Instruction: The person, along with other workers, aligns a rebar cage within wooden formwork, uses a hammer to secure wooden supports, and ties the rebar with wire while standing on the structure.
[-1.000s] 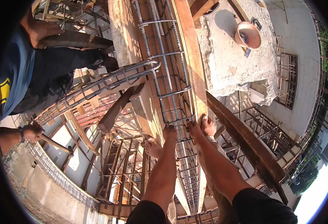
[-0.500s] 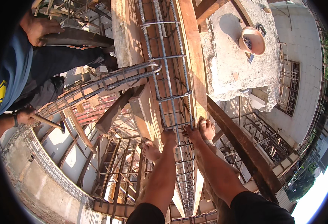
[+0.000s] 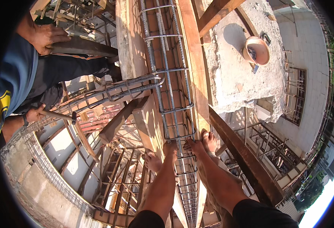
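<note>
A long steel rebar cage (image 3: 168, 90) with tied stirrups lies in a wooden beam form between two boards. My left hand (image 3: 170, 147) is closed on the cage's left side, close to a cross stirrup. My right hand (image 3: 194, 146) closes around its right side at the same level. Both sets of fingertips are partly hidden against the bars. My bare feet, the left foot (image 3: 152, 161) and the right foot (image 3: 210, 141), stand either side of the cage. From the left, a second rebar cage (image 3: 110, 91) meets this one, its hooked bar ends overlapping it.
At left, a co-worker in dark trousers holds a hammer (image 3: 62, 115); their other hand (image 3: 47, 37) rests on a dark timber. An orange bucket (image 3: 263, 52) stands on a broken concrete slab (image 3: 246, 87) at right. Timber props (image 3: 246, 159) and deep gaps flank the beam.
My view has tilted a little, so the scene sits lower. The co-worker's hammer has risen and moved right. Both my hands keep the same place on the cage.
</note>
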`<action>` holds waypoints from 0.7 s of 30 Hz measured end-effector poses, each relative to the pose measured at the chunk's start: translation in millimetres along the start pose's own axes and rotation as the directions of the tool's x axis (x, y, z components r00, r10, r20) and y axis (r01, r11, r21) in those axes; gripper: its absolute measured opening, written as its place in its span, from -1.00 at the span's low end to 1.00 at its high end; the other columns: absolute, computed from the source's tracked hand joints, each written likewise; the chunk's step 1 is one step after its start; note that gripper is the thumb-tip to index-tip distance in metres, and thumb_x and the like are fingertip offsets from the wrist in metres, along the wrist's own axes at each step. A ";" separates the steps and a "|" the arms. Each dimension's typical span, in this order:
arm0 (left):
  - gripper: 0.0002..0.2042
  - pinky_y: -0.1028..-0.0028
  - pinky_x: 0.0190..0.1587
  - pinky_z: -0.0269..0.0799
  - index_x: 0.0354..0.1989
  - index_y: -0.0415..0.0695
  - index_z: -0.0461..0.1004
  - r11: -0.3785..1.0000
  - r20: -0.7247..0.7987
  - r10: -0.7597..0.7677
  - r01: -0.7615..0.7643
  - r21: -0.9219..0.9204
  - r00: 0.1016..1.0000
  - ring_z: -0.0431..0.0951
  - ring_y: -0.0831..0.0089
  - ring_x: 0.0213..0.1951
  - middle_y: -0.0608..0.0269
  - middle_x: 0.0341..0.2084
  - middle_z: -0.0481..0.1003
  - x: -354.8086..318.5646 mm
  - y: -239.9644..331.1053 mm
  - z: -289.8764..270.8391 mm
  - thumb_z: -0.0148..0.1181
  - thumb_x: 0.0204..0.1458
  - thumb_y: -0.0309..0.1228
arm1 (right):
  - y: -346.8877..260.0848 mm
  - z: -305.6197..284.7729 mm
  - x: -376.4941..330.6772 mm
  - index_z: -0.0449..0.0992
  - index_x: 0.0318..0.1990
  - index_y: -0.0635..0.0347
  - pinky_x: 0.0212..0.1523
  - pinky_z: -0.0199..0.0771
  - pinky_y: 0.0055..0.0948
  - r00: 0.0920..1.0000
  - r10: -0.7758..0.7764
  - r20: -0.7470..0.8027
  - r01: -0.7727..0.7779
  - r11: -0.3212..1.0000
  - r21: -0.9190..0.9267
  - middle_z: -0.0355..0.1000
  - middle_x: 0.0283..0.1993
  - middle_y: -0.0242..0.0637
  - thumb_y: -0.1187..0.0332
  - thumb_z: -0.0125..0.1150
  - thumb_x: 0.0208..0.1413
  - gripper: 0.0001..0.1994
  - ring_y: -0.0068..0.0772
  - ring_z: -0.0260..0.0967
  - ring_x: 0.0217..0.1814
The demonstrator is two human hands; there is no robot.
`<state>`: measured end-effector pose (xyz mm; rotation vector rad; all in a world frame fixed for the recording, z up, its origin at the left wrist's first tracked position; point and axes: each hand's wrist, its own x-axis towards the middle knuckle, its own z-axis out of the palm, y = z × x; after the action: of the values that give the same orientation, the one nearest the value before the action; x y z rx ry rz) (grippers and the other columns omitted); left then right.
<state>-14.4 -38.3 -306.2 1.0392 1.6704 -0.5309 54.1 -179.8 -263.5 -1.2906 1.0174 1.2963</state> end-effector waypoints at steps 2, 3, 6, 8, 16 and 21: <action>-0.86 0.42 -0.77 0.16 -0.47 -0.10 0.42 0.998 -0.007 0.056 -0.056 0.019 0.998 0.31 0.43 -0.80 0.30 -0.78 0.29 5.4 -4.2 -2.8 0.22 0.09 -0.39 | -2.6 4.0 -0.1 0.52 -0.26 0.36 -0.36 0.52 -0.41 1.000 0.002 0.022 -0.002 1.000 0.002 0.54 -0.44 -0.13 -0.05 0.14 0.23 -0.50 -0.31 0.53 -0.41; -0.84 0.42 -0.76 0.16 -0.48 -0.10 0.42 0.994 -0.002 0.100 -0.100 0.043 0.995 0.30 0.43 -0.80 0.29 -0.78 0.29 5.8 -6.0 -0.7 0.22 0.09 -0.38 | -2.9 2.2 -0.3 0.52 -0.28 0.36 -0.38 0.52 -0.41 1.000 0.002 0.023 -0.003 1.000 0.005 0.54 -0.45 -0.13 -0.06 0.14 0.23 -0.49 -0.31 0.53 -0.42; -0.84 0.44 -0.74 0.18 -0.45 -0.13 0.43 0.989 0.034 0.085 -0.089 0.118 0.996 0.33 0.41 -0.78 0.26 -0.78 0.31 12.4 -9.6 0.4 0.25 0.07 -0.36 | -4.7 -3.4 -2.0 0.53 -0.32 0.36 -0.41 0.53 -0.41 1.000 0.004 0.017 -0.004 1.000 0.011 0.53 -0.47 -0.12 -0.07 0.14 0.24 -0.48 -0.30 0.53 -0.45; -0.85 0.44 -0.73 0.19 -0.43 -0.14 0.44 0.989 0.044 0.091 -0.095 0.115 0.995 0.34 0.40 -0.77 0.25 -0.77 0.32 15.3 -15.4 1.9 0.26 0.06 -0.36 | -7.0 -5.1 -4.9 0.52 -0.35 0.36 -0.44 0.53 -0.41 1.000 0.004 -0.008 -0.004 1.000 -0.006 0.51 -0.50 -0.14 -0.06 0.15 0.23 -0.49 -0.30 0.51 -0.48; -0.84 0.42 -0.69 0.25 -0.31 -0.19 0.45 0.985 0.128 -0.036 0.014 0.170 0.991 0.41 0.40 -0.73 0.23 -0.67 0.40 -11.3 10.1 0.3 0.24 0.06 -0.38 | -12.7 -2.0 -13.7 0.45 -0.52 0.25 -0.62 0.46 -0.41 0.996 -0.032 -0.079 0.035 0.999 0.030 0.42 -0.61 -0.22 -0.05 0.24 0.19 -0.50 -0.33 0.41 -0.65; -0.85 0.45 -0.66 0.28 -0.37 -0.16 0.43 0.987 0.210 -0.141 0.121 0.103 0.968 0.38 0.46 -0.72 0.27 -0.66 0.40 -33.9 38.4 -13.7 0.24 0.09 -0.36 | -17.8 6.1 -18.7 0.46 -0.48 0.30 -0.52 0.52 -0.43 0.999 -0.015 -0.047 0.015 1.000 0.003 0.41 -0.58 -0.25 -0.04 0.16 0.24 -0.50 -0.36 0.43 -0.60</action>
<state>12.9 -20.3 -264.5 0.9030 1.5391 -0.7838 69.4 -172.8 -243.0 -1.3295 1.0405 1.2579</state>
